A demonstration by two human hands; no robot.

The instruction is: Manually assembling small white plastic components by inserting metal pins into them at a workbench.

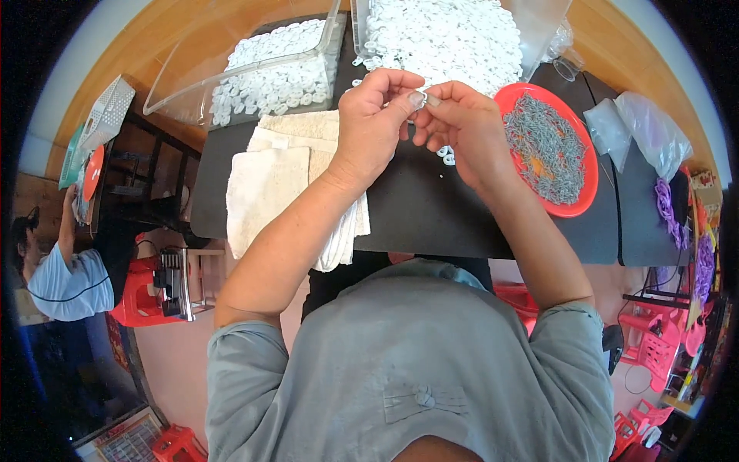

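Above the dark table (pixel 431 208), my left hand (pixel 366 127) and my right hand (pixel 469 127) meet fingertip to fingertip. A small white plastic piece (pixel 421 99) shows between the left thumb and forefinger. My right thumb and forefinger are pinched against it; whether they also hold a small metal part cannot be seen. A few loose white plastic pieces (pixel 446 155) lie on the table beneath the right fingers. Just beyond the hands, a clear bin holds a big heap of white pieces (pixel 446 38). Right of my right hand sits a red plate (pixel 590 177) piled with small grey metal hooks (pixel 546 146).
A second clear bin (pixel 185 96) with white pieces stands at the far left. Folded cream towels (pixel 265 185) lie by my left forearm. Clear plastic bags (pixel 650 131) and purple cord (pixel 670 212) are at the right. Another person (pixel 73 281) works at the left, near red stools (pixel 142 292).
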